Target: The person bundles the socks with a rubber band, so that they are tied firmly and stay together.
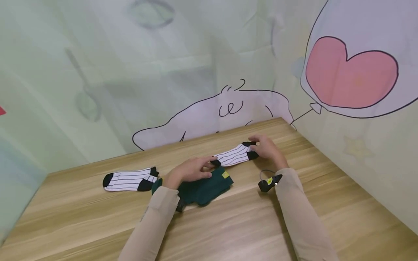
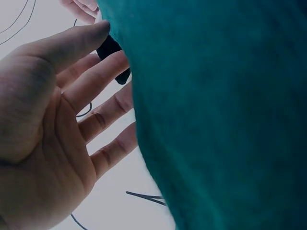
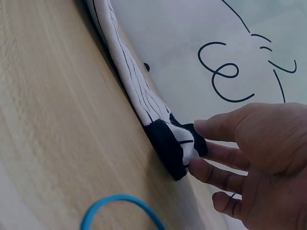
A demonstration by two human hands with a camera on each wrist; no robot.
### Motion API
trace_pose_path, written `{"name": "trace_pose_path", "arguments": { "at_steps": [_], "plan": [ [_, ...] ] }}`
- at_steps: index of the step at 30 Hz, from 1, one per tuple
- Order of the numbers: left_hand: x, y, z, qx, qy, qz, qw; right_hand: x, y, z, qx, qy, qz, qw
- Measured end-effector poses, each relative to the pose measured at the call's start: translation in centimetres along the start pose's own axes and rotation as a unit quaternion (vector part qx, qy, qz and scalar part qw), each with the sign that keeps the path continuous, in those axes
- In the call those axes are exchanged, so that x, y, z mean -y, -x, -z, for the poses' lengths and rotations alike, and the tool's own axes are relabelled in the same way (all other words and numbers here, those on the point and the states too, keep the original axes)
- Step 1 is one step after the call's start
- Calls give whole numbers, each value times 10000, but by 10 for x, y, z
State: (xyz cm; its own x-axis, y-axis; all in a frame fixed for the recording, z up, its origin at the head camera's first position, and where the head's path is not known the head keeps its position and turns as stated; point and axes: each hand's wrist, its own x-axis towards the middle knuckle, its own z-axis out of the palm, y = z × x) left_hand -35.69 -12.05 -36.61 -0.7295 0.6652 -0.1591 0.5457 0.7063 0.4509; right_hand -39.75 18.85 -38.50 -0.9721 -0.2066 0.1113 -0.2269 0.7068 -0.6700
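Note:
A white sock with black stripes, toe, heel and cuff lies flat toward the back of the table. My right hand pinches its black cuff between thumb and fingers. My left hand reaches over a dark green sock with a yellow patch, index fingertip at the striped sock's black toe. Its fingers are spread and fairly straight, the thumb apart from the index finger. Green fabric fills the right of the left wrist view. Part of the green sock is hidden under my left wrist.
A second striped sock lies flat at the left, its cuff end beside the green sock. A black wrist device with a cable sits at my right sleeve. Printed fabric walls stand behind and at the right of the wooden table.

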Motion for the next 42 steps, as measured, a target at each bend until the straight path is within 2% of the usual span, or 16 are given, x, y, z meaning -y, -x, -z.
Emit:
{"name": "trace_pose_path", "arguments": {
  "at_steps": [8, 17, 24, 33, 42],
  "plan": [
    [2, 2, 0, -77, 21, -1, 10000, -2, 1, 1, 196, -144, 40, 9997],
    [4, 3, 0, -600, 109, -52, 9981, -4, 3, 3, 330, -401, -172, 9985],
    [3, 5, 3, -786, 160, 38, 9968, -3, 5, 3, 353, -719, -286, 9964],
    [6, 17, 12, -981, 193, 130, 9949, 3, 4, 2, 421, -1354, -167, 9898],
    [5, 23, 24, -1031, 303, 141, 9941, 7, 5, 7, 444, -1468, -53, 9882]
  ]
}}
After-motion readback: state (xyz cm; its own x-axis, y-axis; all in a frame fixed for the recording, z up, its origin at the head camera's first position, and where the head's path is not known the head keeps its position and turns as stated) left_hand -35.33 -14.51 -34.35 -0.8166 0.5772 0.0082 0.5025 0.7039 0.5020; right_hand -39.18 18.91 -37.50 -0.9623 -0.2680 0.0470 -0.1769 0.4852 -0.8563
